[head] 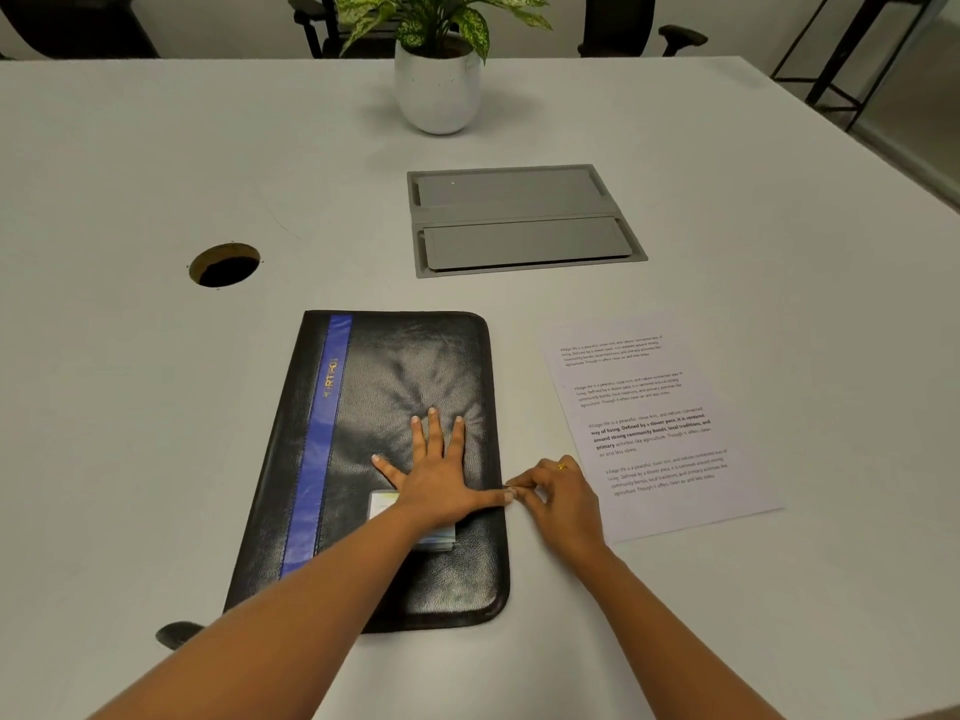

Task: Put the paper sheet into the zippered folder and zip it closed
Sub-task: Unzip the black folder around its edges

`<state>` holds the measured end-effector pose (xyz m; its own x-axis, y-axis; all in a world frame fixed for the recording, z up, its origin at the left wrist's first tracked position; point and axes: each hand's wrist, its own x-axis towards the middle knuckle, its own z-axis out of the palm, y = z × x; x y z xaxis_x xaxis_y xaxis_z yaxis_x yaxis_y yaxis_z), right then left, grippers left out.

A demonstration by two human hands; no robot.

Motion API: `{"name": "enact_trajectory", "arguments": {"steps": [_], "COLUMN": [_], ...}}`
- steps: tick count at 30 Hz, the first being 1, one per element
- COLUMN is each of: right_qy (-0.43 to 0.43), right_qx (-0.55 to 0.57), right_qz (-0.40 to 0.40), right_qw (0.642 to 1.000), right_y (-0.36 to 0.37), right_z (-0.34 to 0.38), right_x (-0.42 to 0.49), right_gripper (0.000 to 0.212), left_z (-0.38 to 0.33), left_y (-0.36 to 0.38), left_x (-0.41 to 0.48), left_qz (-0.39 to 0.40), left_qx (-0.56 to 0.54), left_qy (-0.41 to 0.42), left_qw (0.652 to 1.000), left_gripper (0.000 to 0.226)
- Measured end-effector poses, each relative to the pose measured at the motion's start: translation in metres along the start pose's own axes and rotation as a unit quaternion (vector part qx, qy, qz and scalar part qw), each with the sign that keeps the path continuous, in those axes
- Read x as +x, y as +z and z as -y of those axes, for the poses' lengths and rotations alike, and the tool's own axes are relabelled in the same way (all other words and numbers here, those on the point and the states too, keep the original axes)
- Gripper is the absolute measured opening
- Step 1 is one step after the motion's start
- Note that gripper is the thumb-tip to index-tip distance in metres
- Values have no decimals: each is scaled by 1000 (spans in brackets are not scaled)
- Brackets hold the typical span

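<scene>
I see a black zippered folder [415, 366] with a blue stripe [318, 449] and gold lettering [330, 377], a white paper sheet [660, 433] printed black, a white pot [438, 90], green cream-speckled leaves [470, 23], a pale grey table [156, 174].

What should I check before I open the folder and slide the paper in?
1. Left hand flat on the black leather zippered folder, steadying it: ok.
2. Right hand pinching at the folder's right edge: ok.
3. Zipper pull actually in that pinch: cannot tell.
4. Folder open for the paper: not ok, it is closed.
5. White printed paper sheet lying flat on the white table beside the folder, nothing on it: ok.
</scene>
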<state>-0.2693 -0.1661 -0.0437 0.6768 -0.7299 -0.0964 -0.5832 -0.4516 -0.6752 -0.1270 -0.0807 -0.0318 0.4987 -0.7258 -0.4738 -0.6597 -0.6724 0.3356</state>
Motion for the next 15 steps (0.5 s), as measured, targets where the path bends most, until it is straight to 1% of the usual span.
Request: {"name": "enact_trajectory", "arguments": {"steps": [5, 15], "right_qy": [11, 20], "right_qx": [3, 14], "right_qz": [-12, -10], "right_qw": [1000, 1000], "right_y": [1, -1], "right_z": [3, 3], "right_x": [-3, -14], "right_gripper": [12, 12], "left_z": [29, 35], "left_y": [14, 15], "left_x": [-24, -30], "left_qz": [-18, -37], "left_qx": [54, 41], "left_qy": [70, 58], "left_qw": [996, 997], "left_gripper": [126, 127]}}
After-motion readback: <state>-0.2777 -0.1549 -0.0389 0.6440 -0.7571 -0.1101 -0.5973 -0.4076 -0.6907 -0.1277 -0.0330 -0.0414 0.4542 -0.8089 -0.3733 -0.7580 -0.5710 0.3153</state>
